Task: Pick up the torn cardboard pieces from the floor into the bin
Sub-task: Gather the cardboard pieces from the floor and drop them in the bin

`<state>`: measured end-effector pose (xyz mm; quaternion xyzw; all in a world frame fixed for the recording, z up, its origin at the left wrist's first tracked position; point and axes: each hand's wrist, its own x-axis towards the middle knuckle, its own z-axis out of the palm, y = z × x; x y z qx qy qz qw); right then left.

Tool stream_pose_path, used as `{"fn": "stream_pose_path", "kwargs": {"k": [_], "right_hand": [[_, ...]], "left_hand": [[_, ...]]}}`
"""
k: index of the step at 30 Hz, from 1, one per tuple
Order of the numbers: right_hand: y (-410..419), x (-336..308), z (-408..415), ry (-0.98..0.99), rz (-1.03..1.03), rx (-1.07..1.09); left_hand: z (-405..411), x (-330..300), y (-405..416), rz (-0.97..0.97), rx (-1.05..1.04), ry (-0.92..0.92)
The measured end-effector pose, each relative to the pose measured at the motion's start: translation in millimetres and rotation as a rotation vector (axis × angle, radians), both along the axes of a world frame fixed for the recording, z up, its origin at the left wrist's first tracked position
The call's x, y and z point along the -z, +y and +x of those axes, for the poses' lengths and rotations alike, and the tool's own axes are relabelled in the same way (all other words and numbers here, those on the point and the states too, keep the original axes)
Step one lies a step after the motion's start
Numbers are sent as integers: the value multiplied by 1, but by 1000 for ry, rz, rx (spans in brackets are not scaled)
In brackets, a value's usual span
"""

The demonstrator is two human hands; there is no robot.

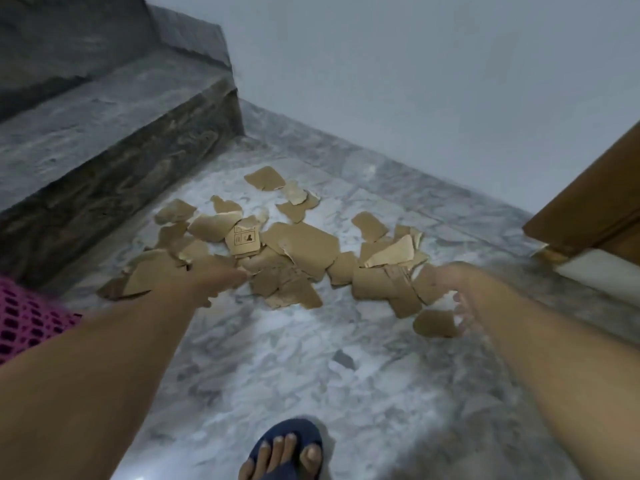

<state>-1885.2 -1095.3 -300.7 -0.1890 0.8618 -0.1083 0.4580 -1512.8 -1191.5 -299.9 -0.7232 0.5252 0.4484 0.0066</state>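
Marble floor (311, 393), grey and white veined, fills the view under both outstretched arms, with a pale wall (415, 81) beyond the hands and a dark stone step (114, 157) rising beyond and left of the left hand (221, 280). A wooden door (595, 209) stands right of and beyond the right hand (450, 289). Torn cardboard pieces (298, 244) lie scattered flat on the floor in a loose heap, spread between the two hands and past them toward the wall; one piece bears a printed black mark (244, 239). The left hand reaches low over the heap's near left edge; it is blurred, so whether its fingers grip anything cannot be told. The right hand hovers at the heap's near right edge, fingers loosely spread and apart, holding nothing, just above a single rounded scrap (434, 323). A patterned pink sleeve (24, 320) shows beside the left forearm, and a foot in a blue sandal (287, 448) stands behind both hands.
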Motion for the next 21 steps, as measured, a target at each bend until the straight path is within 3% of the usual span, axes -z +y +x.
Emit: {"fn": "stream_pose_path", "kwargs": {"k": [5,8,11,17,21], "right_hand": [[21,56,-16,15,-57,117],[16,94,-28,43,-114,278],[4,103,-25,148,-129,287],[-22,75,9,210,-102,108],[-39,66,28,207,-127,179]], "left_hand": [[-21,46,-5,110,-328,135],[-30,65,-16,44,-490,234],[-38,86,-27,-26,-646,309],[-60,92,-33,-40,-678,228],[-65,90,-35,-63,-566,15]]}}
